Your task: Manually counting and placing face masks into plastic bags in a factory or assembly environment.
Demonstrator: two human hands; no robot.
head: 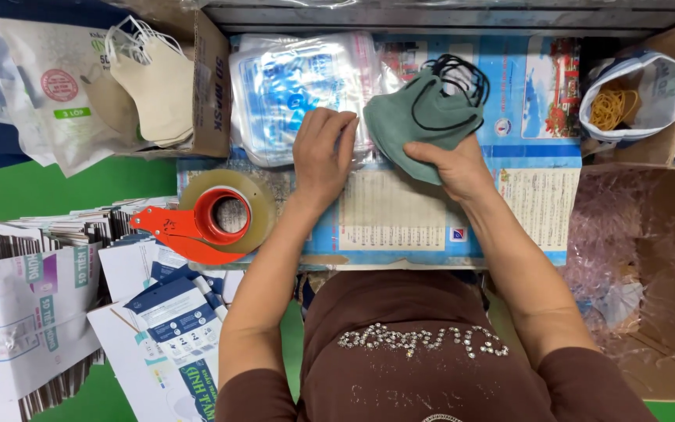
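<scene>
Free room is the printed sheet on the surface (pixel 400 219) between the two forearms – flat, bare, open toward the body. Left hand (pixel 323 152) rests on the clear bag stack (pixel 291 86), right hand (pixel 451 160) holds the green masks (pixel 423 117), so the far middle is filled. Left side blocked by the tape dispenser (pixel 212 219) just beside the left forearm, and the carton of cream masks (pixel 162 78) behind it. Right side hemmed by the bag of rubber bands (pixel 634 94) and the plastic-lined box (pixel 650 258) – passage there only above them. Flat cartons (pixel 33 297) pile up at lower left
</scene>
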